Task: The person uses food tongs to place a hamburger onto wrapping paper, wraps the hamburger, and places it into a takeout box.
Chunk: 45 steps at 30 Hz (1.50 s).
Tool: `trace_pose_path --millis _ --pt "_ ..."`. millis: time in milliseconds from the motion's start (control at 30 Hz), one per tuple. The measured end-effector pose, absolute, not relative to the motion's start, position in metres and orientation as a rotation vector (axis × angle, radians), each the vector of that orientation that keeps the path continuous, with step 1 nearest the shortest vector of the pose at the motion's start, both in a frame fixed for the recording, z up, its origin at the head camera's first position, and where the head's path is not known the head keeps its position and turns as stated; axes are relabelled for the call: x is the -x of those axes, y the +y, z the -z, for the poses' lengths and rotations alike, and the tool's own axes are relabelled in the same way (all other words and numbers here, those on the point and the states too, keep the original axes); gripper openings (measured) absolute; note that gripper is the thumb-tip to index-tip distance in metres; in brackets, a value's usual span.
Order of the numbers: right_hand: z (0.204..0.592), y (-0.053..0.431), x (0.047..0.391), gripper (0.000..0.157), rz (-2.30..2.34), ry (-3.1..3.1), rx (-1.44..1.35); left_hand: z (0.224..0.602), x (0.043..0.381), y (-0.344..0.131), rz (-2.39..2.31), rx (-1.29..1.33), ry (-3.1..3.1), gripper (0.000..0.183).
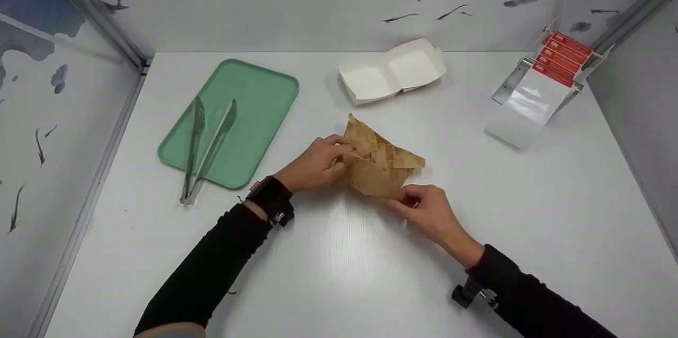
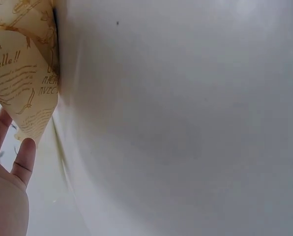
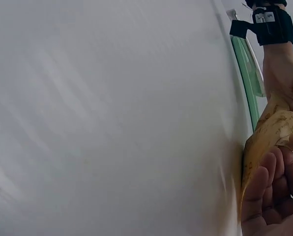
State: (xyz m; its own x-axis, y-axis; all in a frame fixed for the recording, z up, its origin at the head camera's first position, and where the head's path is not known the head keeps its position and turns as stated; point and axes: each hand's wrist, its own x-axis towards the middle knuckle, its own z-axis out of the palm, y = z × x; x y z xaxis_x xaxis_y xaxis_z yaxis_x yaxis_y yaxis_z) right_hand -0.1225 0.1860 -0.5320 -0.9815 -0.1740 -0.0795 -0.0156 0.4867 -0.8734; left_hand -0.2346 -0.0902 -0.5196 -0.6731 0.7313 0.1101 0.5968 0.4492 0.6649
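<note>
Brown printed wrapping paper (image 1: 377, 171), folded with a pointed top and a flap reaching right, sits between the two hands on the white table. At its left side my left hand (image 1: 312, 166) holds the paper, fingers over the edge. With thumb and fingers, my right hand (image 1: 429, 211) pinches its lower right edge. Printed lettering shows on the paper (image 2: 23, 73) in the left wrist view. Curled fingers (image 3: 257, 189) of the right hand lie beside the paper in the right wrist view. Whatever may be inside the folds is hidden.
A green tray (image 1: 265, 99) lies on the left, metal tongs (image 1: 193, 142) across it with their joined end past its near edge. Behind the paper stands an open white box (image 1: 371, 76). A rack of red-and-white packets (image 1: 556, 68) is at the back right.
</note>
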Motion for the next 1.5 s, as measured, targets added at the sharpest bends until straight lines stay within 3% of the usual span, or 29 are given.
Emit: trace_pose_path --millis 167,367,500,700,833,967,1133,1500 --pt "0.537 0.184 0.124 0.037 1.547 2.553 0.114 0.52 0.235 -0.091 -1.034 -1.135 2.51 0.023" --pt "0.534 0.182 0.134 0.041 1.55 2.487 -0.078 0.518 0.235 -0.09 -1.059 -1.077 2.503 0.05" --pt "0.53 0.179 0.14 0.054 1.468 2.645 -0.019 0.516 0.235 -0.088 -1.055 -1.07 2.504 0.03" --pt "0.528 0.175 0.153 0.057 1.317 3.017 0.152 0.517 0.235 -0.088 -1.058 -1.069 2.505 0.029" --pt "0.531 0.173 0.16 0.04 1.119 3.295 0.447 0.518 0.235 -0.086 -1.089 -1.106 2.501 0.014" --pt "0.535 0.17 0.165 0.023 0.836 3.459 0.881 0.518 0.236 -0.084 -1.126 -1.121 2.499 0.022" --pt "0.537 0.167 0.168 0.043 0.56 3.432 1.142 0.517 0.236 -0.084 -1.132 -1.133 2.493 0.021" --pt "0.531 0.17 0.165 0.055 0.465 3.235 1.046 0.518 0.234 -0.085 -1.303 -0.946 2.366 0.01"
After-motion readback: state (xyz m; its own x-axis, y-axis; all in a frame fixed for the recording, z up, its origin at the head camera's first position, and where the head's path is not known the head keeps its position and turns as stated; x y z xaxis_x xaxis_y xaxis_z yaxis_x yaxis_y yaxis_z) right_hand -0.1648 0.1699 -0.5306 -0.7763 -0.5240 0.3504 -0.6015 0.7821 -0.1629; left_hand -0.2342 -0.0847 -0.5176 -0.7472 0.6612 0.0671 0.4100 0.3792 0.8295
